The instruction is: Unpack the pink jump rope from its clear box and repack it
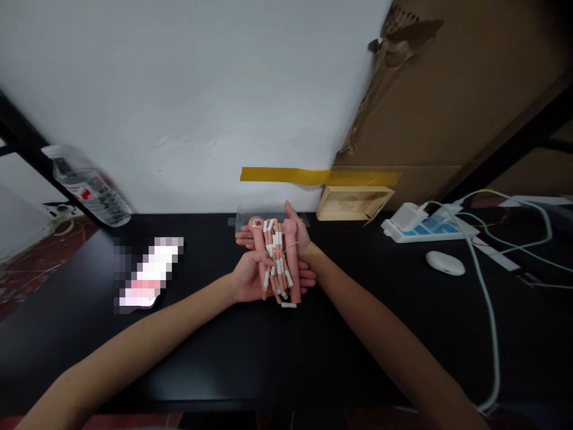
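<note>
A folded beaded jump rope (277,245) with pink and white segments lies across both palms, its two pink handles (293,269) on either side of the bundle. My left hand (246,278) supports it from below at the near end; the thumb rests over the beads and the fingertips come out past the right handle. Farther back, my right hand (305,239) lies palm up beneath the rope, fingers stretched to the left and thumb pointing away. Behind the hands, a clear plastic package (244,213) is on the black table (215,364), partly hidden.
On the left are a leaning water bottle (92,188) and a blurred-out phone (150,275). A wooden tray (353,204) stands against the cardboard. To the right lie a power strip (425,230) with plugged-in chargers, a white earbud case (445,263) and a long white cable (487,316).
</note>
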